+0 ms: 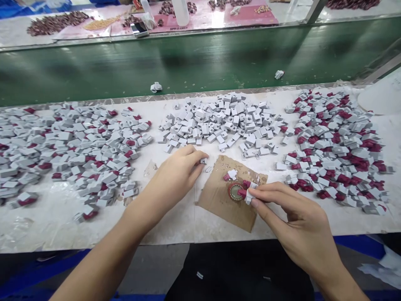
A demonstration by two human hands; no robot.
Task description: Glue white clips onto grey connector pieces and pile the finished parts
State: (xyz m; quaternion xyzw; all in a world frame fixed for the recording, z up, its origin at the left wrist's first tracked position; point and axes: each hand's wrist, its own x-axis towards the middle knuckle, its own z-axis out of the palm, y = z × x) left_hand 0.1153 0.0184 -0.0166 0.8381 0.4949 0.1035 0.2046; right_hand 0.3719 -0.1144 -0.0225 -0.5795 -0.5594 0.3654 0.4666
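Bare forearms (117, 246), black lap clothing (238, 271)

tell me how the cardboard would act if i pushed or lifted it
The cardboard looks thin and flat, so it would probably slide rather than tip. It may flex if lifted by one corner. The cap resting on it could shift if it tilts.

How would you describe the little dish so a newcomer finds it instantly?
On the white table, find the brown cardboard between the left hand and right hand. The dish sits on it, the only round, red-rimmed thing among angular grey-and-maroon pieces.
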